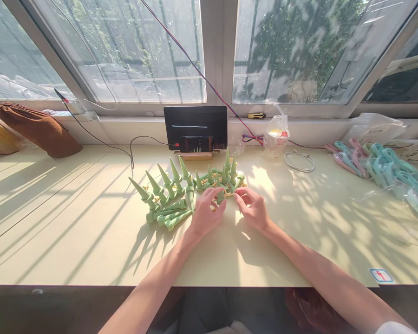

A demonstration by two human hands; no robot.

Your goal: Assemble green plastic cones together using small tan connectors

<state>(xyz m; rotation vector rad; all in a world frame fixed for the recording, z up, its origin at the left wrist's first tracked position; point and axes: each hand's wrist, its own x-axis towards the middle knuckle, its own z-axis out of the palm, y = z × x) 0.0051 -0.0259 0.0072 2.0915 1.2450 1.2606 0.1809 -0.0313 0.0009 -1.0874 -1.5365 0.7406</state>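
Note:
Both my hands rest on a pale yellow table (73,241) near a heap of green cone-shaped plastic spikes (223,178) mixed with small yellow parts. My left hand (205,213) has its fingers curled round a green spike at the heap's front edge. My right hand (252,208) pinches its fingertips together beside it, on something too small to make out. To the left stand several green spikes upright in a row (163,183), and a few lie flat in front of them (170,217).
A dark tablet (195,125) with a phone (196,144) on a wooden stand sits by the window. A plastic bag (277,134), a coiled white cable (299,162) and pastel clothes pegs (379,162) lie right. A brown cloth bag (38,130) lies far left.

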